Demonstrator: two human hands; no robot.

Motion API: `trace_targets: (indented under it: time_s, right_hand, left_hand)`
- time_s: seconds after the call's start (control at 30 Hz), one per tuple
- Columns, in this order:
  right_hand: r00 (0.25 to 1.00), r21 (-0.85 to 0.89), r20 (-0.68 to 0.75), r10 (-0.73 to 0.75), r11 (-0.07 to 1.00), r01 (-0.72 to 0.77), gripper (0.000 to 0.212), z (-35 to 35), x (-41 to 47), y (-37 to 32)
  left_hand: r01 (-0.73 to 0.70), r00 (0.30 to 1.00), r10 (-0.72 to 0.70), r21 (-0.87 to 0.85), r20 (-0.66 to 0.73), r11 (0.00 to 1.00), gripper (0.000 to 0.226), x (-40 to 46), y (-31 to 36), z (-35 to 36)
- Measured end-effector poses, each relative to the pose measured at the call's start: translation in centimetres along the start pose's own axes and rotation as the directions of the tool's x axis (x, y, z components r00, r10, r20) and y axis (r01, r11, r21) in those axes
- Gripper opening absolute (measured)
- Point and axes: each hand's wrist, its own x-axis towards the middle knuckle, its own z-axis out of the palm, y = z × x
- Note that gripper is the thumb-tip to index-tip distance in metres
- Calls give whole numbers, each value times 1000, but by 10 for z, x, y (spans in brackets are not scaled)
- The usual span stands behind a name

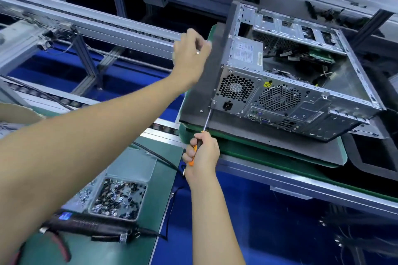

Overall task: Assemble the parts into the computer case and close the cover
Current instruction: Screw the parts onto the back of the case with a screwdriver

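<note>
head view, case: the computer case [290, 84] is lying on its side on a dark pad over the green tray [280, 157], open side facing up, cover not closed yet
right hand: the right hand [202, 153] is wrapping its grip tight around the orange-and-black screwdriver [201, 135], tip sitting at a screw spot on the rear corner of the case
left hand: the left hand [190, 51] is curling its fingers at the top edge of the dark side panel [217, 66], looks like it's bracing it, though I can't tell how firmly it's pinching
slip risk: the shaft is coming in at a slant, so I'm guessing the tip is going to jump out and scratch the back plate or chew the screw head
panel risk: if that left grip eases off, the panel is probably shifting and the holes are going out of line
screws: the screw box [117, 198] is sitting on the table well away from the case, so a dropped screw is likely rolling off
</note>
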Motion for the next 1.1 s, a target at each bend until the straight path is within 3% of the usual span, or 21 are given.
trace_targets:
  time_s: [0.07,0.13,0.2,0.27,0.5,0.7,0.77,0.87,0.97,1.1]
  right_hand:
    - [1000,-79,-14,1,997,-2,17,-9,-2,3]
    - [999,-129,-44,-27,991,21,18,-15,-2,7]
    - [997,-170,-64,-53,985,42,19,-18,0,7]
    - [994,-211,-76,-77,976,60,18,-23,0,6]
    - [995,-287,-33,-90,955,77,16,-30,-1,-1]
    - [994,-357,12,-108,928,105,15,-35,1,-8]
    - [991,-368,35,-128,920,132,15,-37,1,-11]
    - [984,-393,75,-161,902,178,17,-41,2,-16]
    - [979,-393,96,-180,897,204,18,-43,1,-19]
    - [977,-373,101,-187,903,211,19,-45,0,-23]
  left_hand:
    - [-23,978,-1,109,206,994,21,-34,-23,-5]
    - [-85,913,15,155,408,984,29,-71,-42,-15]
    - [-98,866,-25,218,499,971,42,-85,-47,-9]
    - [-94,859,-48,248,510,964,44,-92,-52,-1]
    - [-55,911,-68,284,406,957,12,-88,-53,1]
    - [-68,930,-75,369,359,927,24,-87,-49,13]
    - [-12,935,-76,245,345,969,25,-91,-50,16]
    - [151,933,-118,-73,341,986,23,-93,-51,15]
    - [351,860,-165,-325,483,878,21,-92,-48,14]
    - [519,801,-218,-466,558,717,25,-92,-45,14]
